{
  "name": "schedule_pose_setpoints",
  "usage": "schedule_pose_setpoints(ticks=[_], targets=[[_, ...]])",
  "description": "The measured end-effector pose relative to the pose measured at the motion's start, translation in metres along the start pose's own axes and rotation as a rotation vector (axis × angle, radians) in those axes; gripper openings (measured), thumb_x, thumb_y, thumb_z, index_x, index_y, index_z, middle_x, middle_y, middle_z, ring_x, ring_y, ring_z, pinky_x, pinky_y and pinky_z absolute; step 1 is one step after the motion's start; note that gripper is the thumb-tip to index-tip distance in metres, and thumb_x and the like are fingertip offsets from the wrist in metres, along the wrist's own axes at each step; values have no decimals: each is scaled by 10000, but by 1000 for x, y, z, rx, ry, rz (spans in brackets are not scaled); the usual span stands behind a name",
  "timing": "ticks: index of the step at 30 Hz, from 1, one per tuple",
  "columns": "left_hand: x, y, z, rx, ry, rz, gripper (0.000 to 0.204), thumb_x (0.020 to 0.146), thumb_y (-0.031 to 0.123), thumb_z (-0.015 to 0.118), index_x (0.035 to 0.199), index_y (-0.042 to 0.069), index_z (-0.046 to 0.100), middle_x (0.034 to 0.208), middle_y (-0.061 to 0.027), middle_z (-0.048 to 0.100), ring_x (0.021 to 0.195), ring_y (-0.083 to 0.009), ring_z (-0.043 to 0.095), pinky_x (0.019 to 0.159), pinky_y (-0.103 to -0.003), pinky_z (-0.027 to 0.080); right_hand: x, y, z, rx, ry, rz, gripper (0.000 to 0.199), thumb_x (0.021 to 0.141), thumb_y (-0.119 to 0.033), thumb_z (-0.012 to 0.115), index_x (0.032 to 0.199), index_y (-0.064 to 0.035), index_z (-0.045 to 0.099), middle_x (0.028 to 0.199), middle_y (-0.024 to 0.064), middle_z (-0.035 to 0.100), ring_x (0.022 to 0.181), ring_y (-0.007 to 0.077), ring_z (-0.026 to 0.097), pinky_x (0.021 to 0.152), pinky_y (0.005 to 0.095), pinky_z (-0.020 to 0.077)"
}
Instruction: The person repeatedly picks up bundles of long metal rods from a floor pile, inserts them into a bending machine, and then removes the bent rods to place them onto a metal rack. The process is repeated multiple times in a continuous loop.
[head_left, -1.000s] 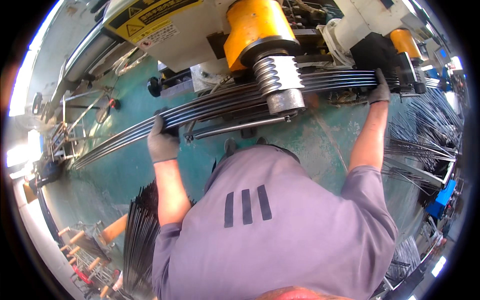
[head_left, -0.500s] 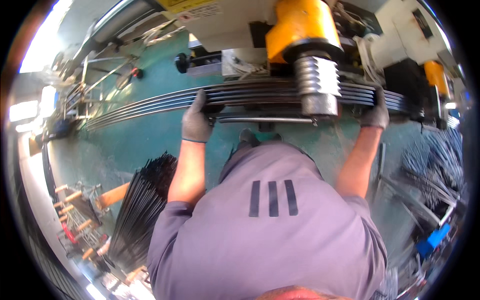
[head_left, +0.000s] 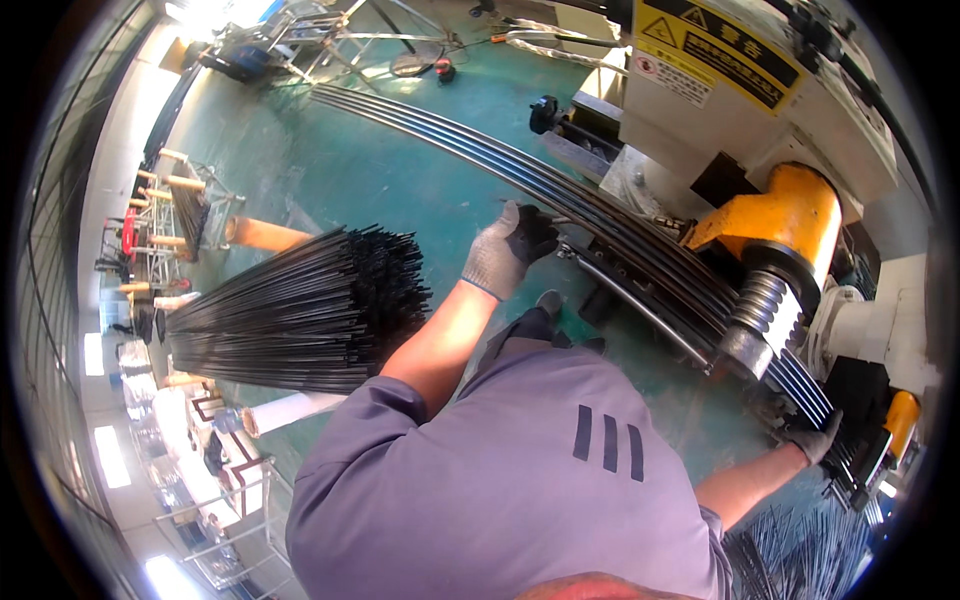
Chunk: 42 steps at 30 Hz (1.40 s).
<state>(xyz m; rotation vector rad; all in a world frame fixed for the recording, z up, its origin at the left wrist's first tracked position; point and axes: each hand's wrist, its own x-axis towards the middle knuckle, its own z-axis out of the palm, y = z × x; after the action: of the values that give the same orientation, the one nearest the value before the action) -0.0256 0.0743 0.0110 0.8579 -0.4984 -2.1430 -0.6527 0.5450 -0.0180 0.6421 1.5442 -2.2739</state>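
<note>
A row of several long, thin metal rods (head_left: 500, 160) runs slantwise from the far left to the lower right, passing under the yellow machine head (head_left: 790, 230). My right hand (head_left: 815, 442), in a grey glove, grips the rods near their right end, beside a black block; its fingers underneath are partly hidden. My left hand (head_left: 500, 250), gloved in grey with a dark palm, is off the rods on their near side. It looks empty, with the thumb raised and the fingers loosely apart. Close to it, a single bar (head_left: 640, 305) lies alongside the row on the machine's near edge.
At left, a thick bundle of dark rods (head_left: 290, 315) rests on a stand with orange rollers (head_left: 265, 234). More loose rods (head_left: 800, 550) lie at the lower right. The white machine body (head_left: 720, 130) with a yellow warning label rises behind the rods. A metal frame (head_left: 340, 40) stands far left.
My view has turned toward the left, so the rods now slant across it. My left hand has come off the rods toward me. My right hand stays on them near the right end.
</note>
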Motion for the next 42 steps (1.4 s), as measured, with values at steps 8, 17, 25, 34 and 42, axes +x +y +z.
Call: schedule_pose_setpoints(ticks=[8,17,25,34,42], targets=[[38,55,-114,-151,105,118,581,1122,491,607,1438,5,574,1424,-232,634,1332,-442,598,1197,-632,444,-53,-15,28,-92,196,-101,684,1068,-669,559,1341,-71,750,1292,129,761,1233,306,683,1050,516,545],[92,57,-238,336,251,-298,664,1097,487,681,1456,-58,558,1382,-265,653,1249,-446,662,1081,-594,572,-177,258,-42,15,182,64,511,1104,-598,615,948,-111,626,744,46,581,633,232,561,604,393,476],[129,32,-291,475,102,-442,565,1102,377,695,1433,-62,565,1371,-279,667,1223,-465,691,1040,-585,609,-288,380,-113,-226,562,385,526,1098,-591,642,959,-90,568,622,13,449,453,181,423,437,371,351],[167,-82,-207,1723,-442,-29,310,1052,198,677,1312,30,688,1204,-181,754,1148,-378,738,962,-460,608,-199,326,-217,-389,404,540,416,1112,-497,640,965,-120,545,620,-7,388,465,157,381,452,344,331],[69,-338,39,1852,-672,-78,277,1031,226,730,1210,17,758,1119,-153,800,1042,-358,770,935,-439,606,-18,193,-278,-784,345,561,323,1049,-321,749,1063,-3,697,812,75,692,604,226,639,565,384,528]])
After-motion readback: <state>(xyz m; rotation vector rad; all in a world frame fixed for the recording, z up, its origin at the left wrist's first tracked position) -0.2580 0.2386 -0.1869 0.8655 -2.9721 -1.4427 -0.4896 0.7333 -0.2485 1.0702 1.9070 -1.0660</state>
